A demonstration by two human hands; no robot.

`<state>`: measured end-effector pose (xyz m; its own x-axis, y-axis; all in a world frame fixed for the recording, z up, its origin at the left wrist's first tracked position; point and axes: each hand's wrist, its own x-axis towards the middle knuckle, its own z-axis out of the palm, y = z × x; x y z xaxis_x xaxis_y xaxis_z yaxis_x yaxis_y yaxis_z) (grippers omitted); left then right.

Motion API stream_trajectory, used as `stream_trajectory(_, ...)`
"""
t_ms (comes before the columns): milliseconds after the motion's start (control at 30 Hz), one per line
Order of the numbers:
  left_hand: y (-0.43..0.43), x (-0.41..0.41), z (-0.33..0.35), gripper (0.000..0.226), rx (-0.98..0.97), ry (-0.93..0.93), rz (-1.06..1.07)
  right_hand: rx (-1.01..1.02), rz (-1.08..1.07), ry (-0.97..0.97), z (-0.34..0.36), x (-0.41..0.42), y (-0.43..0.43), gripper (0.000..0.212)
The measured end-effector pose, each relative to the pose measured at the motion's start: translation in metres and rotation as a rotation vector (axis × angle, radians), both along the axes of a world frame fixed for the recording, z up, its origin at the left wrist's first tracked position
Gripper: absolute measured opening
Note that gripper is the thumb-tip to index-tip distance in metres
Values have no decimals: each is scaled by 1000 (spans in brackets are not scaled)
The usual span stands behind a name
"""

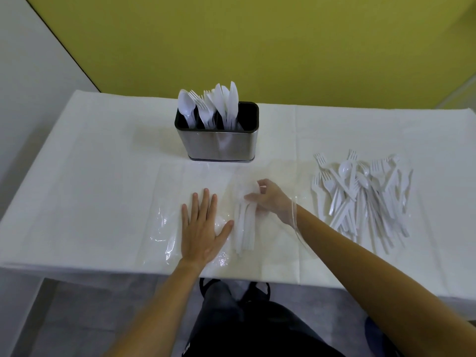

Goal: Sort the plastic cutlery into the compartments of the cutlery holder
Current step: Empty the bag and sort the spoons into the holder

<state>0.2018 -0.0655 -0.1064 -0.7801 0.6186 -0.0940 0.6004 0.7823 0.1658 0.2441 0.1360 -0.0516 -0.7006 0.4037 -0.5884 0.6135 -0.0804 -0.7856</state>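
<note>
A steel cutlery holder [221, 145] stands at the table's middle back, with white spoons, forks and knives upright in its compartments. A clear plastic bag [164, 228] lies flat near the front edge. My left hand [203, 228] presses flat on the bag, fingers straight. My right hand [268, 199] is inside the bag's opening, its fingers curled around the tops of a bundle of white cutlery [244, 228] lying within. A loose pile of white forks, spoons and knives [363, 199] lies on the table to the right.
The table [90, 176] carries a white cloth, and a yellow wall rises behind it. My legs and shoes [231, 292] show below the front edge.
</note>
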Motion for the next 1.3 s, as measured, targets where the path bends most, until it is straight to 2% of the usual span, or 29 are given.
stream_trajectory(167,0,0,2,90,-18,-4,-2,22,1,-9,-1,-9,-5,22)
stream_trajectory(233,1,1,2,92,-14,-9,0,151,37,-6,-7,-12,-11,18)
stream_trajectory(333,0,1,2,92,-18,-8,1,400,135,-82,-10,-13,-15,23)
stream_trajectory(400,0,0,2,92,-13,-3,1,433,117,-46,-11,-9,-15,21)
stream_trajectory(500,0,0,2,92,19,-3,5,307,-1,82,-8,3,-9,14)
stream_trajectory(667,0,1,2,92,12,-7,13,141,-212,168,4,40,30,12)
stream_trajectory(767,0,0,1,90,-3,-11,18,190,-323,163,12,74,58,15)
stream_trajectory(867,-1,0,0,89,3,-21,23,244,-549,151,23,100,89,11)
stream_trajectory(933,-1,0,-1,89,17,-17,21,303,-603,112,33,112,112,5)
stream_trajectory(1000,-2,0,-2,89,24,-14,25,337,-583,69,40,122,133,3)
stream_trajectory(1200,0,-1,-2,93,27,-1,18,580,-487,-141,61,148,190,22)
stream_trajectory(1300,1,0,-1,91,24,-3,29,622,-359,-215,63,150,207,18)
